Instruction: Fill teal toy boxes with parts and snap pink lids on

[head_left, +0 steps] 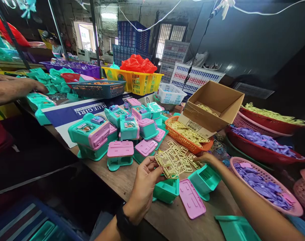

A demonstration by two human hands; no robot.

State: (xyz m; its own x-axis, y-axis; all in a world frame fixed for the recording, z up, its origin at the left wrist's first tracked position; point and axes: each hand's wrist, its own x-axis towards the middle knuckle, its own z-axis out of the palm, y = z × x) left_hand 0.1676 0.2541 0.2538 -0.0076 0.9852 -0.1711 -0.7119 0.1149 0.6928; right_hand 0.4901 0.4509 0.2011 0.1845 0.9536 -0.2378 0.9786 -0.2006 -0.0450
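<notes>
Two bare hands were out over the brown table [112, 174]. L hand [146, 177], w/ a black wristband [128, 219] on the wrist, had a yellow plastic frame [167, 164] pinched btwn thumb and fingers, held up, tilted, just above an open green box [167, 191]. R hand [204, 158] was reached out to the loose yellow frames [180, 155], nr the orange basket [180, 140]; its fingertips were partly hidden, so can't tell if it gripped a pc or only touched. The basket held more yellow pcs, w/ a cardboard box [224, 107] tipped over it, some yellow pcs inside too. Below the R hand: a 2nd green box [205, 180], open side up, and a flat pink panel [192, 198] lying btwn the two boxes. To the L, a cluster of green-and-pink toy units [89, 132], some stacked, sat by a blue-and-white printed carton sheet [89, 108]. Far R, a pink basket [255, 197] was full of purple parts [260, 184]. At far L, a co-worker's arm [14, 88] extended over green parts [39, 100].
</notes>
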